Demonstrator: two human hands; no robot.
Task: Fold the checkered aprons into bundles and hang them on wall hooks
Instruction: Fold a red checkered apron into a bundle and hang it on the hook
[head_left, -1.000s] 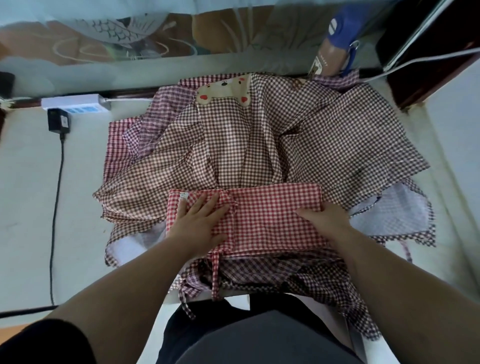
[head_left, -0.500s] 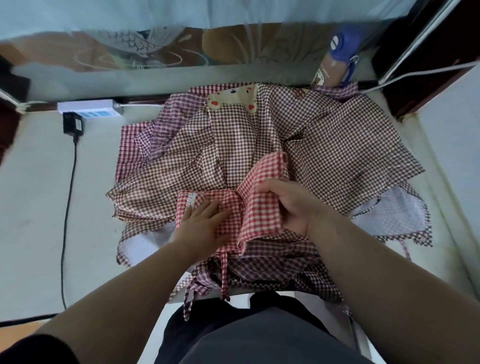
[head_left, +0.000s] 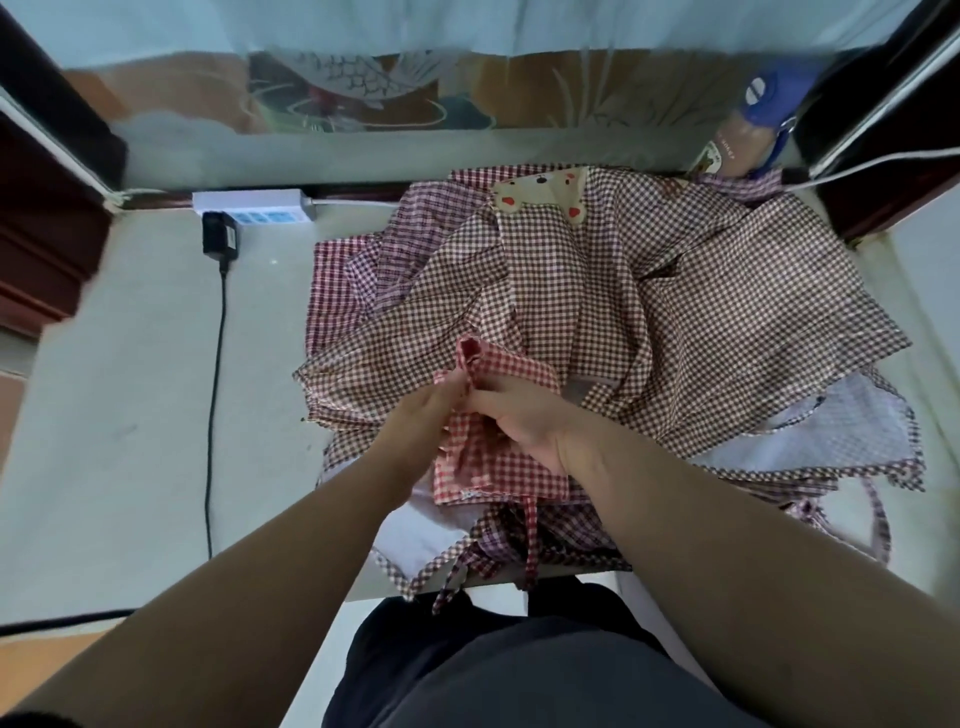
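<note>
A red checkered apron (head_left: 493, 467), folded into a narrow bundle, lies on top of a pile of brown and purple checkered aprons (head_left: 597, 301) on the white table (head_left: 119, 415). My left hand (head_left: 421, 410) and my right hand (head_left: 519, 415) meet at the bundle's upper end, both gripping the red fabric, which bunches up between the fingers. A red strap (head_left: 531, 540) hangs from the bundle over the table's front edge. The top brown apron has a cream bear patch (head_left: 540, 195) near the far side.
A white power strip (head_left: 254, 205) with a black adapter (head_left: 221, 241) and cable lies at the back left. A blue and brown bag (head_left: 753, 124) stands at the back right beside a white cable (head_left: 883, 161). Dark wooden frames flank both sides.
The red apron was a wide flat rectangle; my right hand folded its right half over to the left. Both hands now grip the narrowed bundle at its top end.
</note>
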